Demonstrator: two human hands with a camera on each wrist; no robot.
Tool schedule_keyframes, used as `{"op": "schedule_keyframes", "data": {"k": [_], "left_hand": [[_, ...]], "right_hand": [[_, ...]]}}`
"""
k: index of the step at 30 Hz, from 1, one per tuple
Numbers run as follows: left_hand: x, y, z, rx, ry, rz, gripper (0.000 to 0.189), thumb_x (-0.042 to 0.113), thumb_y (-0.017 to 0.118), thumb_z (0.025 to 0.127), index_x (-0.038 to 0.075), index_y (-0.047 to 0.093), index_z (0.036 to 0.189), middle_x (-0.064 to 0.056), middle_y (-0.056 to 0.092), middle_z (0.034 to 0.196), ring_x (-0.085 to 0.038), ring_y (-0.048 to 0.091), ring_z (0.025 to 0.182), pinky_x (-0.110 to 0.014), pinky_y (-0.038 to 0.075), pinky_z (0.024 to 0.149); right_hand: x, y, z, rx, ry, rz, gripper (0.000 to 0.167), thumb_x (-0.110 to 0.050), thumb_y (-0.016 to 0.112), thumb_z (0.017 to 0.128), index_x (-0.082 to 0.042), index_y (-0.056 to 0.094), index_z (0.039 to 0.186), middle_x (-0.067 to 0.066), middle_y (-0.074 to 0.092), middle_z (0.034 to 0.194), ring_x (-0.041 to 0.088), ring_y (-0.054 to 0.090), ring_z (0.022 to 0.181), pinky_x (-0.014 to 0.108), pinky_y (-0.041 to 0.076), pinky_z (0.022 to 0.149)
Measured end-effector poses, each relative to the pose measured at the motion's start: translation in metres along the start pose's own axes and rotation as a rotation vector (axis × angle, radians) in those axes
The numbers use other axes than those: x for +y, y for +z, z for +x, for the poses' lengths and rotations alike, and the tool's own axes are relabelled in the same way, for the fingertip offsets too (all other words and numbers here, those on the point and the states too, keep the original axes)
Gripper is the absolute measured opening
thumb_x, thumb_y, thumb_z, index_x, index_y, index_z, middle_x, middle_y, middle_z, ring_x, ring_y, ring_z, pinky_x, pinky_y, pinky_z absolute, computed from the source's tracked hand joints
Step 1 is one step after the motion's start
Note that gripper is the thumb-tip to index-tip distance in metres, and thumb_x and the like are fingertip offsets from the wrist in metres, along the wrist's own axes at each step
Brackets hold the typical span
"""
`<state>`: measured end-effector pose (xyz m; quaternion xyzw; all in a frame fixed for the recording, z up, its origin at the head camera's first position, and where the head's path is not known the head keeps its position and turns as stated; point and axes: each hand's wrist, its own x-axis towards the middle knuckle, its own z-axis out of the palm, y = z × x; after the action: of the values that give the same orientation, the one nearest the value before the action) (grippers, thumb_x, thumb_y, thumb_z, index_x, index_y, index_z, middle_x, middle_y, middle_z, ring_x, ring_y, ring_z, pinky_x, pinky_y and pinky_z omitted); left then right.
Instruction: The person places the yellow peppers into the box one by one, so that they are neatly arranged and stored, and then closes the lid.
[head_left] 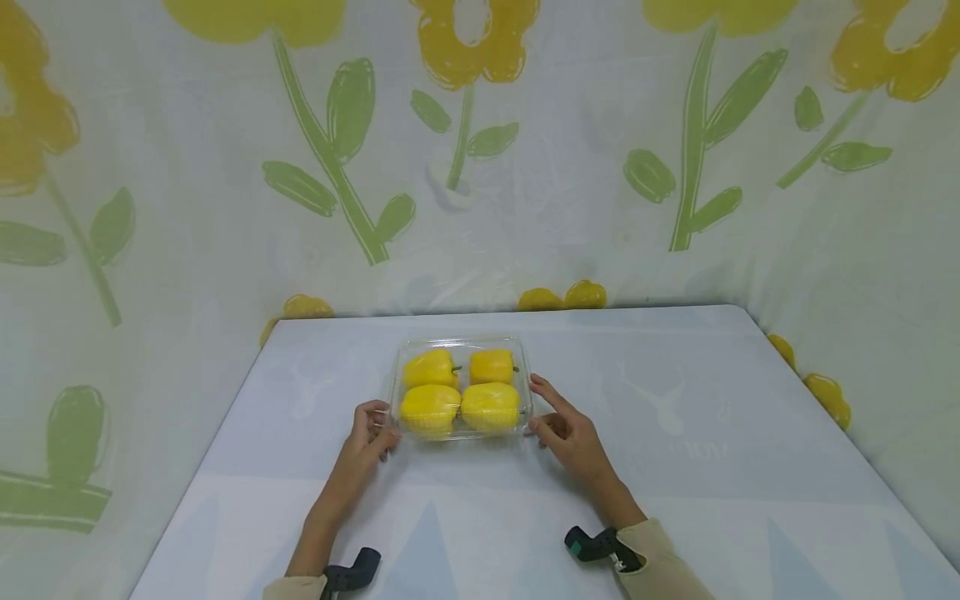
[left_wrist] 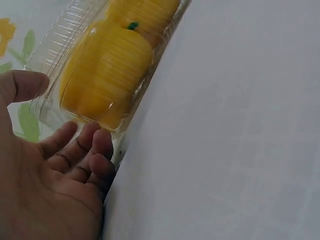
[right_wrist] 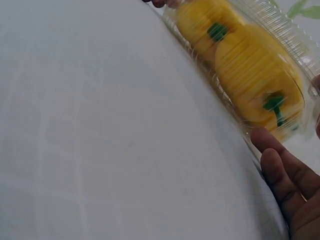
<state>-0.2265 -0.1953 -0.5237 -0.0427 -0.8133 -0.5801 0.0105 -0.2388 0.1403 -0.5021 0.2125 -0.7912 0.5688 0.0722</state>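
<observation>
A clear plastic box (head_left: pixel 462 437) with a ridged lid lies on the table, holding several yellow bell peppers (head_left: pixel 490 406) with green stems. At its left end is my left hand (head_left: pixel 367 435); in the left wrist view the thumb (left_wrist: pixel 31 86) reaches the box's edge and the loosely bent fingers (left_wrist: pixel 82 142) lie by its lower corner. My right hand (head_left: pixel 572 437) is at the opposite end, fingers spread along the side. The right wrist view shows its fingertips (right_wrist: pixel 261 137) right at the box's bottom edge, beside a pepper (right_wrist: pixel 257 75).
The box stands toward the far half of a white table (head_left: pixel 675 450) with pale printed patterns. A curtain (head_left: pixel 562 200) with yellow flowers and green leaves hangs behind and beside the table. Dark wrist-worn devices (head_left: pixel 591 546) sit at both sleeves.
</observation>
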Motion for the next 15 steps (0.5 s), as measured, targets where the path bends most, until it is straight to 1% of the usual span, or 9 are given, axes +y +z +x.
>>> {"op": "schedule_keyframes", "data": {"k": [3, 4, 6, 7, 10, 13, 15], "left_hand": [[0.0027, 0.0, -0.0004, 0.014, -0.053, -0.026, 0.015, 0.018, 0.054, 0.098, 0.005, 0.054, 0.107, -0.011, 0.056, 0.083, -0.021, 0.051, 0.07, -0.028, 0.045, 0.061], [0.0033, -0.0003, -0.0005, 0.017, -0.075, -0.046, 0.013, 0.018, 0.054, 0.098, 0.005, 0.055, 0.099, -0.011, 0.055, 0.077, -0.02, 0.05, 0.066, -0.027, 0.044, 0.058], [0.0038, -0.001, 0.0, 0.022, -0.11, -0.104, 0.017, 0.016, 0.054, 0.098, 0.002, 0.056, 0.089, -0.011, 0.054, 0.072, -0.019, 0.048, 0.061, -0.027, 0.043, 0.054], [0.0037, -0.0015, 0.0004, 0.02, -0.134, -0.136, 0.019, 0.016, 0.054, 0.098, 0.002, 0.056, 0.086, -0.011, 0.054, 0.071, -0.018, 0.047, 0.06, -0.026, 0.042, 0.053], [0.0038, -0.0028, 0.0016, 0.006, -0.197, -0.223, 0.019, 0.014, 0.052, 0.096, 0.0, 0.056, 0.084, -0.012, 0.053, 0.07, -0.019, 0.047, 0.061, -0.026, 0.041, 0.053], [0.0035, -0.0039, 0.0029, -0.005, -0.245, -0.274, 0.017, 0.014, 0.052, 0.094, 0.0, 0.057, 0.085, -0.012, 0.054, 0.072, -0.019, 0.047, 0.063, -0.026, 0.041, 0.055], [0.0032, -0.0042, 0.0033, -0.006, -0.264, -0.303, 0.017, 0.014, 0.054, 0.094, 0.0, 0.057, 0.085, -0.012, 0.054, 0.073, -0.019, 0.047, 0.065, -0.026, 0.041, 0.056]], "right_hand": [[0.0003, -0.0002, -0.0003, -0.001, -0.004, -0.004, 0.053, -0.002, 0.061, 0.098, 0.0, 0.045, 0.148, 0.013, 0.039, 0.157, 0.04, 0.067, 0.082, 0.038, 0.057, 0.065], [0.0002, -0.0004, -0.0004, -0.001, -0.005, -0.004, 0.053, -0.002, 0.061, 0.098, 0.0, 0.045, 0.148, 0.013, 0.039, 0.157, 0.04, 0.067, 0.082, 0.038, 0.057, 0.065], [0.0, -0.0005, -0.0006, 0.0, -0.006, 0.002, 0.053, -0.002, 0.061, 0.098, 0.0, 0.045, 0.148, 0.013, 0.039, 0.157, 0.041, 0.067, 0.081, 0.037, 0.057, 0.065], [-0.0002, -0.0005, -0.0007, 0.0, -0.006, 0.005, 0.053, -0.002, 0.061, 0.098, 0.0, 0.045, 0.148, 0.014, 0.039, 0.157, 0.041, 0.067, 0.081, 0.037, 0.057, 0.065], [-0.0011, -0.0005, -0.0009, -0.001, -0.005, 0.012, 0.053, -0.001, 0.061, 0.098, 0.0, 0.045, 0.148, 0.014, 0.039, 0.157, 0.042, 0.066, 0.081, 0.037, 0.056, 0.066], [-0.0013, -0.0006, -0.0007, -0.003, -0.009, 0.011, 0.053, 0.0, 0.061, 0.098, 0.001, 0.045, 0.148, 0.015, 0.039, 0.156, 0.042, 0.066, 0.081, 0.037, 0.056, 0.066], [-0.0013, -0.001, -0.0003, -0.004, -0.01, 0.007, 0.053, 0.0, 0.061, 0.098, 0.0, 0.045, 0.148, 0.014, 0.039, 0.157, 0.042, 0.066, 0.081, 0.036, 0.056, 0.066]]}}
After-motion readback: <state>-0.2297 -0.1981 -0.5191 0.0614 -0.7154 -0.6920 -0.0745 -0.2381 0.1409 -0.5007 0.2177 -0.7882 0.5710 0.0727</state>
